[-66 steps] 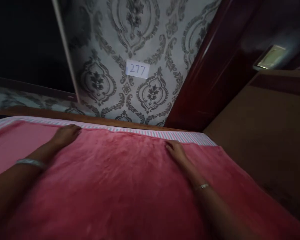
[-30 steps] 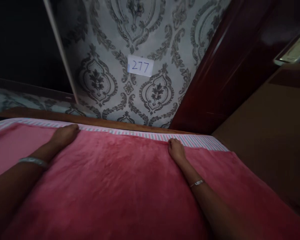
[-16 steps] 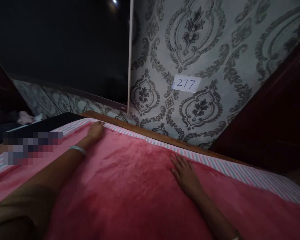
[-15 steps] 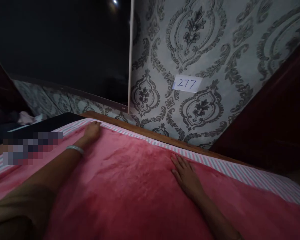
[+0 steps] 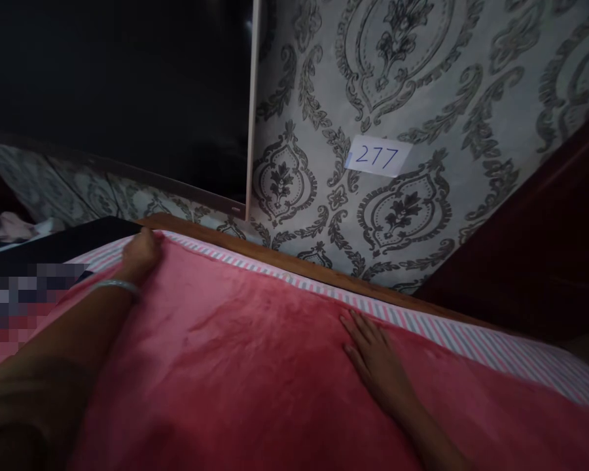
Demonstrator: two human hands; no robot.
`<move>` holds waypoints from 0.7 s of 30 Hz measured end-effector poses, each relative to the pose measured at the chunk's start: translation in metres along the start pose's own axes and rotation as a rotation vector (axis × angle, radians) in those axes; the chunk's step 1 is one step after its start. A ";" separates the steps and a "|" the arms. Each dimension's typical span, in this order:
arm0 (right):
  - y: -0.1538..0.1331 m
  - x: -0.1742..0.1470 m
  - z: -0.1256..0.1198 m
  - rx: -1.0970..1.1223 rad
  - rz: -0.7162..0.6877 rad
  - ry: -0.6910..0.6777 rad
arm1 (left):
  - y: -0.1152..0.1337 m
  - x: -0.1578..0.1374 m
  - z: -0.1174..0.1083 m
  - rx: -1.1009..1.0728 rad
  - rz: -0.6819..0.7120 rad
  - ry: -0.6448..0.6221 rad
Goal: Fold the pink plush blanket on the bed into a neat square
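Observation:
A fuzzy pink-red blanket (image 5: 255,353) is spread over a striped sheet (image 5: 451,327) of pink, white and grey, which shows along the far edge. My left hand (image 5: 142,252), with a pale bangle (image 5: 115,285) on its wrist, is closed on the blanket's far left corner. My right hand (image 5: 373,350) lies flat on the blanket near its far edge, fingers spread and pointing at the striped border. Soft creases run across the blanket between the two hands.
Behind the far edge runs a wooden ledge (image 5: 269,258). A large dark TV screen (image 5: 118,85) hangs at upper left. Patterned wallpaper (image 5: 294,190) carries a paper marked 277 (image 5: 377,156). Dark red panel (image 5: 530,261) stands right; a black surface (image 5: 88,232) lies far left.
My left hand has moved left, pulling the blanket's corner with it. My right hand stays flat in nearly the same place. The view has shifted slightly.

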State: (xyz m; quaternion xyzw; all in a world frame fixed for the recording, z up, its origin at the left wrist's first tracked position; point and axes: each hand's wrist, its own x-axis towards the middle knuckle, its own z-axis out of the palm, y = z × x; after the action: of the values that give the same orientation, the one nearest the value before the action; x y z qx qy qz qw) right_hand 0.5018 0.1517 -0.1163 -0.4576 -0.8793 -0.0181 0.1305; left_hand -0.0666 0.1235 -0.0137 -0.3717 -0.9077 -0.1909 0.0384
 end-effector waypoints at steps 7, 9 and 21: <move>0.001 -0.001 0.000 0.013 -0.001 0.010 | 0.004 -0.003 0.005 0.117 -0.021 -0.025; 0.001 0.000 -0.001 0.020 -0.001 0.003 | 0.009 -0.006 0.001 0.156 0.049 0.015; -0.007 0.009 -0.016 0.042 0.113 -0.003 | 0.066 -0.038 0.032 0.163 0.846 -0.237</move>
State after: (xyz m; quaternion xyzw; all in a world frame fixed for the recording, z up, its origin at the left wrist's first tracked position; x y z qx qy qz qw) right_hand 0.4950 0.1528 -0.0981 -0.5038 -0.8524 0.0084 0.1395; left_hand 0.0087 0.1538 -0.0299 -0.7255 -0.6859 -0.0424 0.0380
